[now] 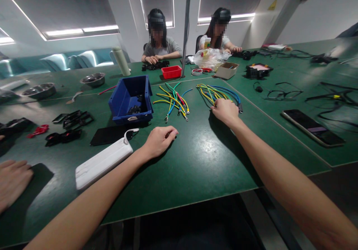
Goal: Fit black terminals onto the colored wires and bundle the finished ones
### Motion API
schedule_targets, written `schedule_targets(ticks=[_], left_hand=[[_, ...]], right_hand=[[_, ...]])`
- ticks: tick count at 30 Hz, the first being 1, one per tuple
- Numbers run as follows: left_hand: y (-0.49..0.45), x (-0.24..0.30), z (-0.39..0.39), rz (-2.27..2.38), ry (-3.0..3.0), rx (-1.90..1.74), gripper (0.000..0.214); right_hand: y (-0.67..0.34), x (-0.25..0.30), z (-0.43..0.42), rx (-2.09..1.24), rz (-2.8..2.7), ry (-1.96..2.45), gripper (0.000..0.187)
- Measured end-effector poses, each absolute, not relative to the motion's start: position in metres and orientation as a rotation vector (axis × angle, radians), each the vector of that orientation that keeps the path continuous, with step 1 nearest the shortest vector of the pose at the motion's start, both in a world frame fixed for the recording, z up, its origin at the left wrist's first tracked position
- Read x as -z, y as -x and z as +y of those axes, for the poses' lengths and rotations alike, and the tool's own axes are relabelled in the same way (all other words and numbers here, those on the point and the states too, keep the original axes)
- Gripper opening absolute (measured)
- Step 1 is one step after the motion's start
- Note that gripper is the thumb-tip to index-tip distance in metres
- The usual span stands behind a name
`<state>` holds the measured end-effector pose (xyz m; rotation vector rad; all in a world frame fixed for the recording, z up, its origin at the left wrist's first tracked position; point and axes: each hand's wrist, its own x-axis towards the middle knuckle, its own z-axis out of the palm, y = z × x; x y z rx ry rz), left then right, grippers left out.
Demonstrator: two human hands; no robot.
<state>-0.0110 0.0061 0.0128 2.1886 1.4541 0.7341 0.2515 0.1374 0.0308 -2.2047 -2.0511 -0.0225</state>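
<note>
My right hand [226, 111] is closed at the near side of a bundle of cables [219, 90] in yellow-green and blue, a dark sleeve [240, 108] at its right end. Its fingertips are partly hidden behind the knuckles. My left hand [160, 141] rests on the green table with curled fingers and the thumb against the forefinger, nothing visible in it. Beyond it lies a loose pile of short cables [175, 101], yellow, blue, green and red, several with metal ring terminals. A blue bin [131, 119] holding small black parts stands left of that pile.
A white power bank [103, 164] lies beside my left forearm, a black flat object [107, 136] behind it. Another person's hand [13, 181] is at far left. On the right are a phone [313, 127] and glasses [283, 94]. Two people sit across, near a red tray [171, 72].
</note>
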Motion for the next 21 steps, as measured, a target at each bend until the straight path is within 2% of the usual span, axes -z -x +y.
schedule_targets(ticks=[21], left_hand=[[0.0115,-0.0131,0.0059,1.453,-2.182,-0.733,0.031]], right_hand=[[-0.2547,-0.0289,0.1399,0.090,-2.010,2.227,0.033]])
